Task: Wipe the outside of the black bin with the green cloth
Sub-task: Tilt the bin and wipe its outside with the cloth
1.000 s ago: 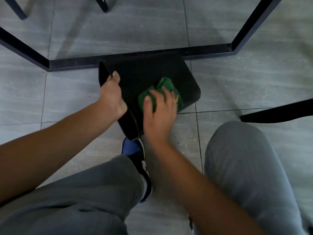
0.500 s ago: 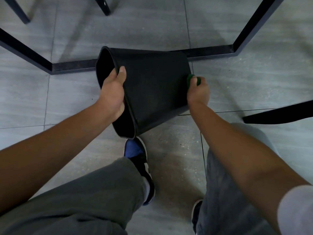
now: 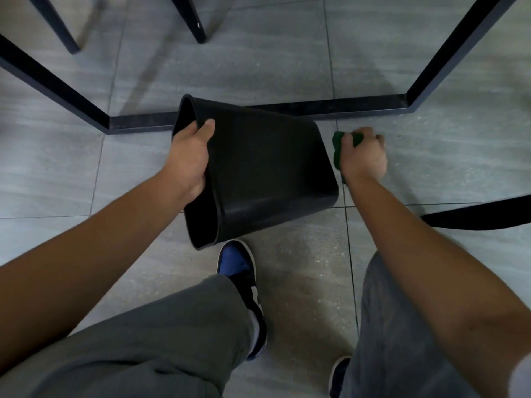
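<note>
Grey floor tiles (image 3: 287, 67) underlie smooth black bin (image 3: 267, 168) (tipped sideways).

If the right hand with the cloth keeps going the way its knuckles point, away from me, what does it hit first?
Likely the black frame bar on the floor just beyond the right hand and green cloth; only bare tile shows between them. Depth is unclear, so the hand might pass above it.
</note>
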### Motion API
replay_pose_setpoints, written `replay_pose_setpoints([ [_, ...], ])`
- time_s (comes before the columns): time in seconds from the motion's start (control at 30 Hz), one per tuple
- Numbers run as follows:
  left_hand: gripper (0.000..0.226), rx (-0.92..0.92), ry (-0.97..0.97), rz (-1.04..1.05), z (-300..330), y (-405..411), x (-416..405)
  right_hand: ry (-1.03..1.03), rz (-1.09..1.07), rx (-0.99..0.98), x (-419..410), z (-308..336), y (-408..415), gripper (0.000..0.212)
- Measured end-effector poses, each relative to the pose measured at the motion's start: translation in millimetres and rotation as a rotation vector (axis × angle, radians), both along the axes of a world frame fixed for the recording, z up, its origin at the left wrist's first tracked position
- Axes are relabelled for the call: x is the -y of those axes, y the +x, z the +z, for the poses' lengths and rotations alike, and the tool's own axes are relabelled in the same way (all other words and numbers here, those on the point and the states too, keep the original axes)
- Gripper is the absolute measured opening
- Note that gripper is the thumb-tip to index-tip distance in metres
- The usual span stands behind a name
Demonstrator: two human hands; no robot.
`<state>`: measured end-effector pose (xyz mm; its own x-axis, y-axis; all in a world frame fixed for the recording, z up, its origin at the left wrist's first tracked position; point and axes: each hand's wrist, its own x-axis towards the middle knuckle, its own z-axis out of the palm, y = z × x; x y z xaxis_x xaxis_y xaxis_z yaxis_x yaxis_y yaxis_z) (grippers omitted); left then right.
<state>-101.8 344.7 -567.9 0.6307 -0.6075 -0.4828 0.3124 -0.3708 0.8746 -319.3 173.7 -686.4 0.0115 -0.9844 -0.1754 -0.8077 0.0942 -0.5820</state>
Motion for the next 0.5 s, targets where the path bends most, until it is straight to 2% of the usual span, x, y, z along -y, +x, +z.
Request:
replay_pose_setpoints([
  [0.1, 0.020, 0.173, 0.005, -0.124, 11, 4, 7, -0.068, 0.110, 0.051, 6, 31, 2, 0.039],
  [0.2, 0.018, 0.382, 0.001, -0.378, 32, -1, 22, -0.113, 0.295, 0.026, 0, 65, 11, 0.039],
  [0.33, 0.019, 0.942, 0.140, -0.828, 50, -10, 34, -0.032, 0.362, 0.069, -3, 110, 13, 0.059],
  [0.5, 0.016, 1.124, 0.168, -1.130, 42, -21, 37, 0.018, 0.436, 0.075, 2, 143, -5, 0.083],
])
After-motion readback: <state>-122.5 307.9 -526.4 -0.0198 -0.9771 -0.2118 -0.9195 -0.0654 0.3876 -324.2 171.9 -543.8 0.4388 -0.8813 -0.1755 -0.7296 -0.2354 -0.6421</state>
